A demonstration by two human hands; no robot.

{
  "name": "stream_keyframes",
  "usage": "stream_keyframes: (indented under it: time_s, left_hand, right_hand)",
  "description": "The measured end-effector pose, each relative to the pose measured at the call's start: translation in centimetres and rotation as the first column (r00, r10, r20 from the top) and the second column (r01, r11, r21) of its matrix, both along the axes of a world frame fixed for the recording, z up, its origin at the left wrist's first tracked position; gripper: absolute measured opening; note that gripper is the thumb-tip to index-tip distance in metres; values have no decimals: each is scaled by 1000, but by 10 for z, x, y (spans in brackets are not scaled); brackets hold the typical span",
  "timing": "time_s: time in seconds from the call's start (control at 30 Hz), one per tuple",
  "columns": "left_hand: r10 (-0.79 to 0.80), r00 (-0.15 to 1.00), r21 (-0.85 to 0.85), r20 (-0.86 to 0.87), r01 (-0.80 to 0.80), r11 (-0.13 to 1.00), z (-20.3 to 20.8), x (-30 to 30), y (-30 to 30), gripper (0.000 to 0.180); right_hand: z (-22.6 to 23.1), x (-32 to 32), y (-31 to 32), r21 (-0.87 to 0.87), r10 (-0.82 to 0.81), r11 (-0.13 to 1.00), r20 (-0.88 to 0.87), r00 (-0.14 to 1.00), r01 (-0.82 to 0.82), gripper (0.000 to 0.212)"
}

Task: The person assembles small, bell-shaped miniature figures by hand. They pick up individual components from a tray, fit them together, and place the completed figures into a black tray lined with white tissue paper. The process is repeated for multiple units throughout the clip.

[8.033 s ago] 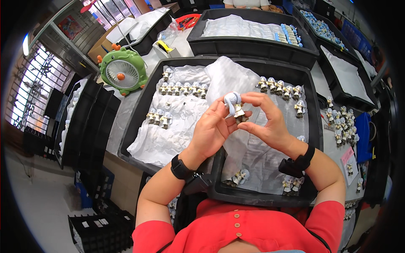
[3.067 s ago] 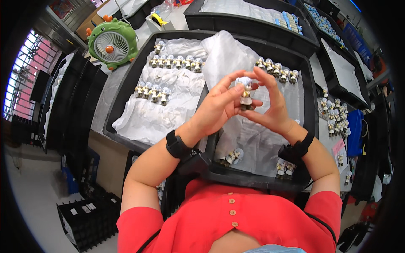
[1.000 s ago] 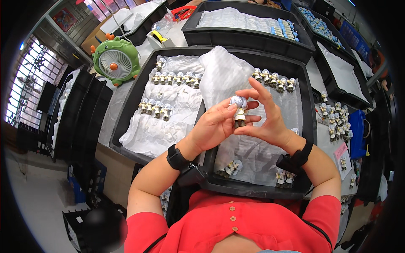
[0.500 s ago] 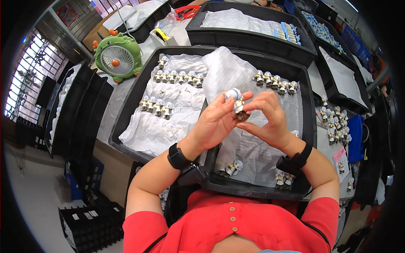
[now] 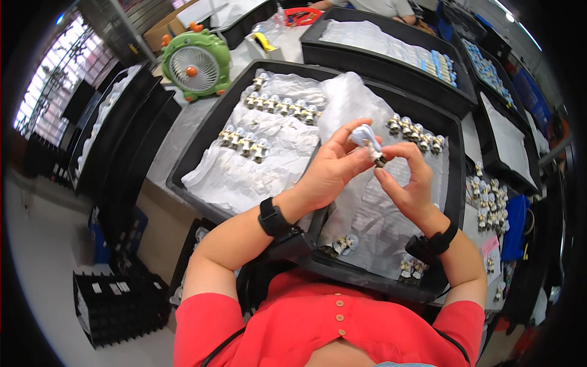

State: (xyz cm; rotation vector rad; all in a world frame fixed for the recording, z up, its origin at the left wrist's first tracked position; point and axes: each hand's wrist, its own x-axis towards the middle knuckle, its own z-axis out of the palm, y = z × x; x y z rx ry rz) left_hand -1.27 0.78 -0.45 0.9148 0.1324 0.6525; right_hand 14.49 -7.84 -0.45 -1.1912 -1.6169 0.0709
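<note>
A small figurine (image 5: pixel 367 139) with a pale blue-white head and dark base is held tilted over a black tray (image 5: pixel 211 127). My left hand (image 5: pixel 327 171) closes round its head and upper body, thumb in front. At its dark lower end, my right hand (image 5: pixel 413 183) pinches with thumb and forefinger. Beneath both hands, white sheeting (image 5: pixel 348 98) lines the tray. Similar figurines stand in a left back row (image 5: pixel 284 107), a left middle row (image 5: pixel 244 144) and a right row (image 5: pixel 416 133). More lie near the front, a pair (image 5: pixel 413 268) at the right corner.
A green fan (image 5: pixel 197 66) stands beyond the tray's left corner, near a tape dispenser (image 5: pixel 263 44). Another black tray (image 5: pixel 391 64) sits behind. Many figurines (image 5: pixel 489 202) crowd the table at right, beside a blue bin (image 5: pixel 517 227). A person (image 5: pixel 385 7) is at the far side.
The view has shifted, so the scene sits differently in the picture. The figurine has turned in my left hand, its head now showing more side-on. My right fingers have closed on its base.
</note>
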Motion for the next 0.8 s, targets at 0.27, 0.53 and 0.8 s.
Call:
stream_keyframes:
  time_s: [0.27,0.53,0.8]
  left_hand:
    - [424,905,304,-35,-395,867,7,-8,23,39]
    - [708,495,838,-504,82,539,28,-80,92,41]
    - [800,179,741,-573,529,413,-34,-96,123,39]
  right_hand:
    - [-1,1,-2,-59,13,998,11,1000,-12,28]
    - [7,7,-6,30,-32,999,-4,999,32,24]
    - [9,9,-4,45,-59,997,22,998,58,20]
